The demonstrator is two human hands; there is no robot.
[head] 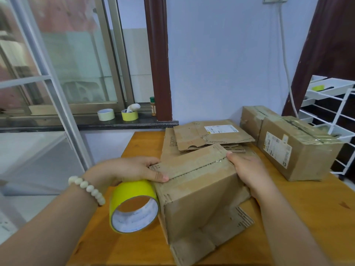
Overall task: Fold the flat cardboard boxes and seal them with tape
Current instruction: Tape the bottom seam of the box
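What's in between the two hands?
The top of the cardboard box: its closed flaps and middle seam stretch from the left hand, which holds a yellow tape roll, to the right hand. The head view shows it.

A worn brown cardboard box [199, 189] stands at the front middle of the wooden table [307, 217], its top flaps closed, its lower flaps splayed on the tabletop. A yellow tape roll [134, 206] tilts by the table's left edge, touching the box. Flattened cardboard boxes [201, 137] lie stacked at the table's back, and two taped boxes [299, 148] sit at its back right.
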